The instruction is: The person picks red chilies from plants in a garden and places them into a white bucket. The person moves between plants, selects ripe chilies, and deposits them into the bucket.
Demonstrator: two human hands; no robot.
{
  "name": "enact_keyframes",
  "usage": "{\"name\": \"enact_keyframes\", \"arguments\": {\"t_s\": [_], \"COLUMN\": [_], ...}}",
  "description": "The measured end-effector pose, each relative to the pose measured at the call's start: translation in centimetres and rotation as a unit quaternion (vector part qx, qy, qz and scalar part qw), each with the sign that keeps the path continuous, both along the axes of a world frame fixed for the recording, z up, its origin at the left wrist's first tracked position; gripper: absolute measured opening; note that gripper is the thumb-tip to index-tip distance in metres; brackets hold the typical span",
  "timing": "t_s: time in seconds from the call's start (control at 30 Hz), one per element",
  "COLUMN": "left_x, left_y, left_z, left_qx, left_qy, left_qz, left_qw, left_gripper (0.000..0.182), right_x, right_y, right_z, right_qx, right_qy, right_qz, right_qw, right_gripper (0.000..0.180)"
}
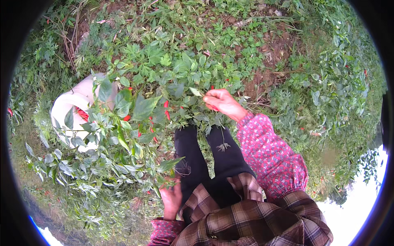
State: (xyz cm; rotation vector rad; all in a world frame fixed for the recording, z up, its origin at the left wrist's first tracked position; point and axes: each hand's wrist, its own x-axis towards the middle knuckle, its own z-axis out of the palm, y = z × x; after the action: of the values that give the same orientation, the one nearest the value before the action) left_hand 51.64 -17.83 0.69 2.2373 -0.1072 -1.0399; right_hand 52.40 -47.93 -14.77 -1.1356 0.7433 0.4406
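Observation:
My right hand [222, 103] is raised over the plants in front of my knees. Its fingers are closed on a leaf [196, 91], and something red, probably a chili pepper, shows at the palm. Low at the left of my legs, my left hand [171, 194] is among the pepper plant's leaves; whether it grips a stem cannot be told. Several red chili peppers [166, 110] hang between the hands, and a long green pepper [122, 138] hangs further left. A white plastic bucket [63, 106], tilted behind the foliage, has red chili peppers [82, 114] inside.
Leafy pepper plants [101, 172] crowd the left side, partly covering the bucket. Low weeds [215, 37] spread ahead with patches of bare reddish soil [267, 70]. More pepper plants [335, 83] stand at the right. Dry branching stems [69, 46] rise at the upper left.

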Motion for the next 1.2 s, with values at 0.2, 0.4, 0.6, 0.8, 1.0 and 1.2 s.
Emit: {"name": "enact_keyframes", "arguments": {"t_s": [0.2,0.4,0.6,0.8,1.0,1.2], "left_x": [0.0,1.0,1.2,0.9,0.1,0.0], "left_y": [-10.2,-9.9,-12.5,-14.8,-15.4,-17.0], "left_z": [-2.8,-15.3,-20.8,-19.6,-17.3,-16.2], "left_qx": [-0.15,-0.075,-0.013,-0.054,-0.115,-0.133], "left_qy": [0.085,-0.031,0.048,0.035,0.027,0.035], "left_qz": [0.074,0.277,0.423,0.38,0.367,0.345], "left_qw": [0.982,0.958,0.905,0.923,0.923,0.929], "left_gripper": [0.011,0.015,0.022,0.019,0.016,0.016], "right_x": [-2.6,-1.1,0.4,2.3,-1.4,-5.1], "right_y": [2.5,9.3,10.7,8.4,0.7,-6.8], "right_z": [1.4,-8.0,-9.5,-9.9,-1.8,-2.8], "right_qx": [0.294,-0.177,-0.142,-0.226,-0.04,0.1], "right_qy": [0.028,0.052,0.07,0.08,-0.083,0.036], "right_qz": [-0.162,-0.127,-0.062,0.052,0.008,-0.197], "right_qw": [0.941,0.975,0.985,0.969,0.996,0.975], "right_gripper": [0.022,0.018,0.022,0.026,0.024,0.013]}}
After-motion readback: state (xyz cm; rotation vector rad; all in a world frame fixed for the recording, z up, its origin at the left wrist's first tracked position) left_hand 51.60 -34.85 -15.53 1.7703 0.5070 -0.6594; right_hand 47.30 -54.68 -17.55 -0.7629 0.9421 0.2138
